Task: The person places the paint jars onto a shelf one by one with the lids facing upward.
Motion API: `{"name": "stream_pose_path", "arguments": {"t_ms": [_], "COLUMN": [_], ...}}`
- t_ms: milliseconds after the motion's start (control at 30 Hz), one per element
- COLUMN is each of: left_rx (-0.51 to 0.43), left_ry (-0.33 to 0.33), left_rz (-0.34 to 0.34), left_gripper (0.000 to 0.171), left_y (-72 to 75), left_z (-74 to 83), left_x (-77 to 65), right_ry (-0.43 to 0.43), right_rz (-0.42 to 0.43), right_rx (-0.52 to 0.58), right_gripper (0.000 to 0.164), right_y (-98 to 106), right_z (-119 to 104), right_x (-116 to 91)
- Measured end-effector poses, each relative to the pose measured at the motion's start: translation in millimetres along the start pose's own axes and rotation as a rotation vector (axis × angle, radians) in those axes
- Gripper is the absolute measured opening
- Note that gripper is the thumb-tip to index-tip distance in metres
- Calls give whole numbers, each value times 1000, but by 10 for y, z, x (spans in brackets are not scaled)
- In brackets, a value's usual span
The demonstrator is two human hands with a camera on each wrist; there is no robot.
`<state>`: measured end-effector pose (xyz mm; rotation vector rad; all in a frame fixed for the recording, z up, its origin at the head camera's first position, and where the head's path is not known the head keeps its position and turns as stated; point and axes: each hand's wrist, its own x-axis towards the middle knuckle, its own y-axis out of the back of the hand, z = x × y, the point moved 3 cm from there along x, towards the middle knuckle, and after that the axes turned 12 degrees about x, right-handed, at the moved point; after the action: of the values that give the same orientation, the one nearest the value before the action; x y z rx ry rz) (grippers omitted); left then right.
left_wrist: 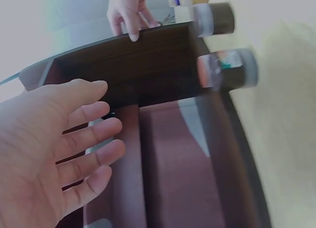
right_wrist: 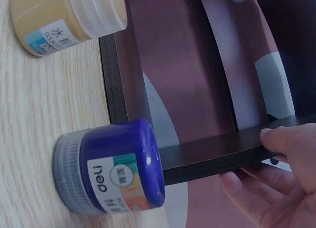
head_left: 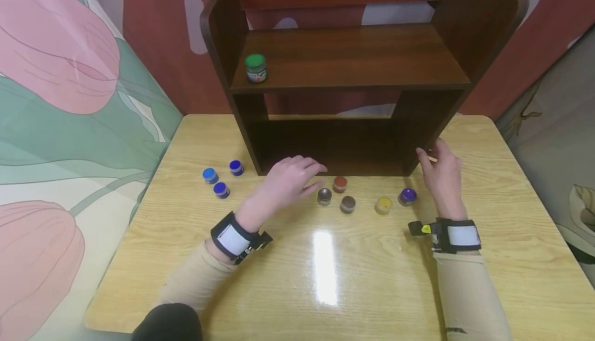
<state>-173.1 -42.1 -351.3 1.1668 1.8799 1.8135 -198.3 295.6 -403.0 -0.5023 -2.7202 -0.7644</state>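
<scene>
- The shelf (head_left: 353, 57) stands on the table (head_left: 381, 279), just beyond the left hand (head_left: 290, 181).
- The right hand (head_left: 443, 173) pinches the shelf's right side, near a purple jar (head_left: 407, 196).
- The left hand's fingers are relaxed; whether they touch wood is hard to tell.

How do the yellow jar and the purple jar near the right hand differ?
Colour: the yellow jar holds yellow paint, the purple jar deep purple.
Pose: the yellow jar stands lid up, while the purple jar stands upside down on its lid.
Place: the purple jar is nearer the right hand; the yellow jar is farther left.
Shared: both have ribbed lids and printed labels, and stand on the table.
</scene>
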Motion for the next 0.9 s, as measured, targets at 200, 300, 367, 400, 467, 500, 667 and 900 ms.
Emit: {"name": "stream_pose_path", "arguments": {"t_ms": [200, 300, 367, 400, 467, 500, 667, 900], "left_rx": [-46, -59, -61, -59, -61, -64, -87, -101], "left_ry": [19, 27, 32, 34, 37, 39, 48, 69], "left_rz": [-61, -103, -140, -158, -183, -190, -201, -229], "left_gripper": [38, 41, 44, 45, 48, 49, 49, 47], "left_y": [-177, -244, -286, -306, -338, -353, -418, -502], "left_z": [44, 62, 74, 79, 91, 97, 136, 181], "left_x": [-60, -79, -89, -93, -101, -104, -123, -146], "right_ry": [-10, -8, -5, -6, -7, -9, -20, -30], "right_rz": [-3, -3, -3, -4, -3, -3, -1, -1], "right_rx": [0, -3, -4, -3, -3, -3, -5, -13], "right_gripper": [36, 37, 37, 37, 37, 37, 37, 37], "right_y": [3, 5, 4, 3, 3, 3, -4, -11], "right_z": [3, -1, -1, -1, -4, -4, 2, 8], "right_x": [5, 7, 8, 8, 11, 12, 14, 9]}}
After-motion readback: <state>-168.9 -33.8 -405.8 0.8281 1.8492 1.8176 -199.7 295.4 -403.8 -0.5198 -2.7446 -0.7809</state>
